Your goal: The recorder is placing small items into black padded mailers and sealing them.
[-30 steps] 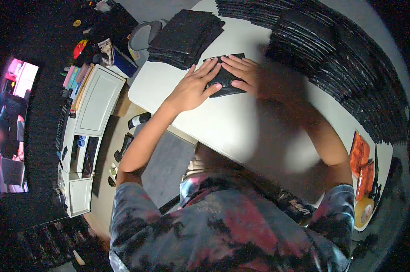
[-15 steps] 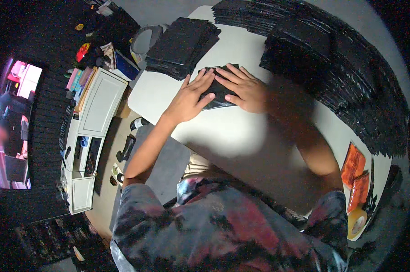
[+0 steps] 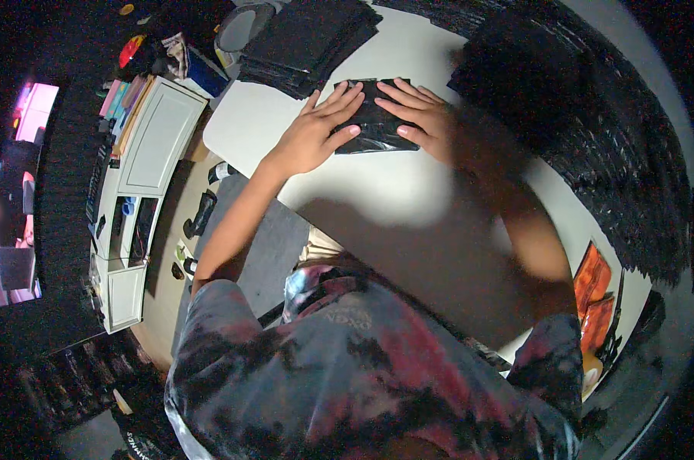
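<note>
A shiny black plastic packet (image 3: pixel 379 126), flat and roughly rectangular, lies on the white table (image 3: pixel 335 201). My left hand (image 3: pixel 315 132) rests on its left side, palm down, with the fingers stretched and spread. On the packet's right side lies my right hand (image 3: pixel 427 123), also flat with fingers apart, partly in shadow. Neither hand grips anything. Just beyond my left hand stands a stack of black plastic sheets or bags (image 3: pixel 305 42).
Long overlapping rows of black bags (image 3: pixel 592 146) cover the far and right side of the table. Orange packets (image 3: pixel 594 295) and a tape roll (image 3: pixel 590 372) sit near the right edge. To the left stand a white cabinet (image 3: pixel 154 146) and a lit screen (image 3: pixel 26 192).
My hands have moved slightly apart, so more of the black packet shows between them. The whole view has shifted, with the table sitting higher in the picture.
</note>
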Demonstrator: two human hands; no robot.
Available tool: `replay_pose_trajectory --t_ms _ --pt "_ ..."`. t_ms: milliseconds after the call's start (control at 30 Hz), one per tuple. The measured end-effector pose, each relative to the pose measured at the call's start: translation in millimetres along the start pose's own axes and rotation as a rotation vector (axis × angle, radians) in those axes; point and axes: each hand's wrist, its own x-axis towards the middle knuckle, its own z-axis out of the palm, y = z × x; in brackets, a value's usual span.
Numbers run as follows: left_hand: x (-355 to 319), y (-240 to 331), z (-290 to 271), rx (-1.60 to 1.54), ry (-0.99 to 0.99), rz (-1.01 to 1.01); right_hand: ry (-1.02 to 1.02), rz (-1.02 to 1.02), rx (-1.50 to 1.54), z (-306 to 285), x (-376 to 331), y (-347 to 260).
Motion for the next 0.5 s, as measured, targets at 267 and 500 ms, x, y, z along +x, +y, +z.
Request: replay_pose_trajectory --t_ms 267,500 --pt "-1 -6 1 -0.038 -0.033 0.006 -0.023 -0.01 -0.03 -2 1 1" --pt "-3 -17 4 -0.088 -0.052 0.015 -0.013 0.001 -0.018 3 -1 -1"
